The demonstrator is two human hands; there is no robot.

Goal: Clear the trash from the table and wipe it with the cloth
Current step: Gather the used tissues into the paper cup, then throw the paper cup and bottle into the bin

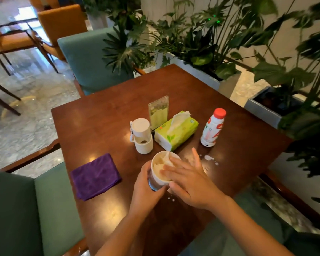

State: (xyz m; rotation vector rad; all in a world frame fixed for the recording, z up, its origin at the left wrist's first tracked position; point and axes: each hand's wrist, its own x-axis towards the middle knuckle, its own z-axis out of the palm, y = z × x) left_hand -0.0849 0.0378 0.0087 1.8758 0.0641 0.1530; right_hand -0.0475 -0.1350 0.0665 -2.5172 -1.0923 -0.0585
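A white paper cup (158, 170) stuffed with crumpled white paper stands near the front of the brown wooden table (103, 126). My left hand (146, 189) wraps around the cup's side. My right hand (188, 180) lies flat with spread fingers over the cup's rim, its palm against the cup's right side. A folded purple cloth (95, 177) rests on the table to the left of the cup. Small white scraps (209, 157) lie on the table right of my right hand, and tiny crumbs (171, 199) sit below the cup.
Behind the cup stand a white lidded container (141, 135), a green tissue pack (175, 133), a clear card stand (158, 112) and a red-capped white bottle (212, 127). Teal chairs flank the table at the far side (89, 60) and the near left (26, 209). Planters with leafy plants line the right.
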